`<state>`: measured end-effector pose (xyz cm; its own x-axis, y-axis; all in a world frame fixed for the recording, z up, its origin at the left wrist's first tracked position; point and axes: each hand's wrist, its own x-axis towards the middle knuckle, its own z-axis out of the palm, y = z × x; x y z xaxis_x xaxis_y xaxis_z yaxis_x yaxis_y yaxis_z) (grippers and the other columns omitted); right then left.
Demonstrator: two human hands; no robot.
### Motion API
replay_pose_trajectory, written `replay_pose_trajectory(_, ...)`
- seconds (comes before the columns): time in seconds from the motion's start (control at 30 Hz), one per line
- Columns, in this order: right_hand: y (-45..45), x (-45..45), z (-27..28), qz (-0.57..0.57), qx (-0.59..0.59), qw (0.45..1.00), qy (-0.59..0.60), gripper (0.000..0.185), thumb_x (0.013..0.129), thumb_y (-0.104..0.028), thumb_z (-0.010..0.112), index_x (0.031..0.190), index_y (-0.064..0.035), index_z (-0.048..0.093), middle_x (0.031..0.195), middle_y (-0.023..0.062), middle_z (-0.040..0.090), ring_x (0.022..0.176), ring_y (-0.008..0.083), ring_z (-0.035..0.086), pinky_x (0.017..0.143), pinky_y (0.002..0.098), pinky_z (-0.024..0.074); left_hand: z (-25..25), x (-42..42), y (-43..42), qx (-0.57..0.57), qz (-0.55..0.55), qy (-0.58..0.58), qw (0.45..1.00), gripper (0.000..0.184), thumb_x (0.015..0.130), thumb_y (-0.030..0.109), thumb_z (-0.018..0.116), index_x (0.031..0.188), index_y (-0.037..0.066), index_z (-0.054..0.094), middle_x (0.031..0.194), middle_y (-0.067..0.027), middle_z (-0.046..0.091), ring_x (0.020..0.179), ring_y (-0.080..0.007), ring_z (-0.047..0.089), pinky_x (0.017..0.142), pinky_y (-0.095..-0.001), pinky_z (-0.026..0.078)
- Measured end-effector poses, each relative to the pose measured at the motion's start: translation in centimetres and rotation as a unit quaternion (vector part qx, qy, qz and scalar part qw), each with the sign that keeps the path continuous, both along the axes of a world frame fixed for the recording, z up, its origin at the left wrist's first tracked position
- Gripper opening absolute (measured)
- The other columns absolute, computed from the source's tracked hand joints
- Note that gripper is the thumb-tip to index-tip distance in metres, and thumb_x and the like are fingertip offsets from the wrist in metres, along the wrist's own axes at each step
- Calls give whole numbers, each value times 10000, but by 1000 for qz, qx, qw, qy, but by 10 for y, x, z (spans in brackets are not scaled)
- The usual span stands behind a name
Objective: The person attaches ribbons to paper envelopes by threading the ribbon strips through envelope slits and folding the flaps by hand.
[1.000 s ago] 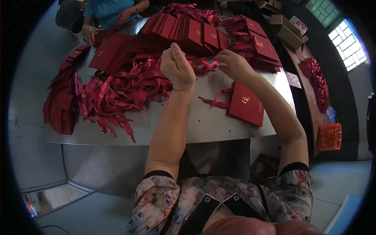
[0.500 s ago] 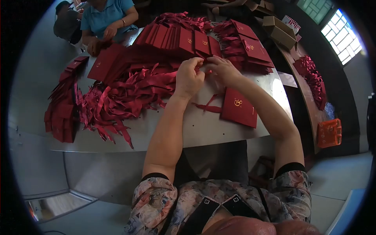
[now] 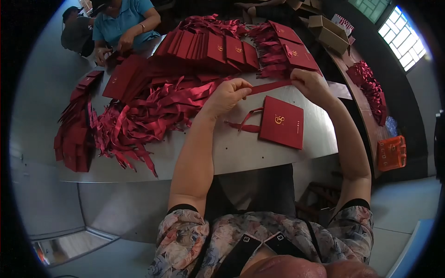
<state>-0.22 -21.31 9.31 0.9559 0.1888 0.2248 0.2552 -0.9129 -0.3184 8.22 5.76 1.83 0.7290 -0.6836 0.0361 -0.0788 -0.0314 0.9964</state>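
Note:
Between my two hands a dark red ribbon (image 3: 271, 86) is stretched taut above the table. My left hand (image 3: 228, 96) pinches its left end between thumb and fingers. At the other end my right hand (image 3: 313, 86) is closed on it. Just below the ribbon lies a flat red paper bag (image 3: 282, 123) with a gold emblem, its ribbon handles (image 3: 245, 124) spread to the left. A tangled heap of red ribbons (image 3: 139, 120) lies left of my left forearm. Behind my hands stands a row of red bags (image 3: 194, 48).
More red bags with ribbons (image 3: 289, 44) lie at the back right, others (image 3: 76, 143) at the left edge of the metal table (image 3: 241, 155). Across the table a person in a blue shirt (image 3: 125, 23) handles bags. A side bench holds a cardboard box (image 3: 328, 34) and an orange package (image 3: 391, 153).
My hands were close together; now my right hand has moved right and the ribbon is drawn out between them. The flat bag shows more fully.

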Motion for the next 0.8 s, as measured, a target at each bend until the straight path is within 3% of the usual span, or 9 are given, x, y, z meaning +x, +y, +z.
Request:
replay_pose_trajectory(0.1, -20, -5, -13, 1, 38, 999, 1, 105, 887, -92, 597, 933, -8, 556, 763, 125, 605, 734, 266, 608, 669, 358, 472, -7, 1, -1, 30, -18, -8, 999, 223, 910, 134, 618, 1094, 12, 648, 856, 19, 601, 795, -74, 540, 749, -237, 452)
replay_pose_trajectory(0.2, -26, -9, -23, -53, 8, 995, 85, 130, 884, -99, 600, 986, -20, 586, 866, 137, 620, 823, 275, 626, 729, 364, 487, -6, 1, -4, 66, -28, 13, 997, 239, 907, 113, 613, 1124, 17, 643, 887, 7, 615, 826, -79, 557, 775, -229, 450)
replay_pose_trajectory(0.3, -11, -2, -44, 8, -42, 997, -56, 296, 884, -128, 605, 1167, -46, 581, 1164, 152, 582, 1089, 288, 598, 927, 350, 465, -11, 0, -12, 43, -16, 8, 999, 265, 902, 83, 612, 1160, 23, 617, 908, -3, 626, 839, -79, 567, 772, -223, 447)
replay_pose_trajectory(0.37, 26, 4, -41, 31, 139, 990, -4, 347, 859, -132, 644, 1172, -23, 544, 1158, 146, 594, 1110, 281, 593, 947, 353, 458, -14, -3, -17, 9, -3, 0, 1000, 281, 901, 68, 609, 1179, 25, 596, 911, -7, 629, 842, -77, 569, 764, -221, 445)
replay_pose_trajectory(0.47, 59, 24, -62, 110, 338, 930, 92, 397, 820, -63, 695, 1158, -4, 493, 1112, 100, 607, 1022, 162, 617, 875, 298, 496, -10, -3, -19, -34, 12, -33, 999, 272, 923, 74, 590, 1184, 44, 520, 905, -13, 628, 838, -78, 576, 724, -215, 439)
replay_pose_trajectory(0.57, 65, 33, -63, 74, 423, 886, 174, 293, 826, -44, 682, 1080, 7, 543, 997, 70, 626, 887, 115, 621, 791, 268, 510, -5, -4, -17, -59, 40, 4, 997, 289, 900, 71, 610, 1168, 22, 513, 852, -19, 637, 795, -64, 572, 708, -207, 427)
replay_pose_trajectory(0.7, 38, 33, -63, 87, 325, 934, 118, 153, 832, -36, 672, 952, 14, 591, 845, 34, 622, 772, 96, 592, 713, 265, 501, 2, -12, -17, -46, 93, -9, 995, 239, 908, 102, 606, 1124, 22, 543, 835, -19, 628, 757, -75, 585, 685, -213, 433)
replay_pose_trajectory(0.77, 20, 17, -41, 6, 205, 979, 9, 76, 845, -44, 664, 866, 12, 616, 742, 17, 603, 715, 90, 560, 663, 251, 471, 8, -19, -18, 14, 68, -2, 998, 181, 945, 132, 564, 1084, 18, 586, 880, -29, 622, 712, -79, 600, 600, -201, 448)
replay_pose_trajectory(0.8, 11, 6, -31, -30, 214, 976, 16, 73, 851, -47, 658, 879, 9, 619, 737, 16, 598, 702, 87, 544, 647, 249, 460, 7, -21, -20, 17, 64, -3, 998, 181, 945, 132, 564, 1084, 18, 586, 880, -29, 622, 712, -79, 600, 600, -201, 448)
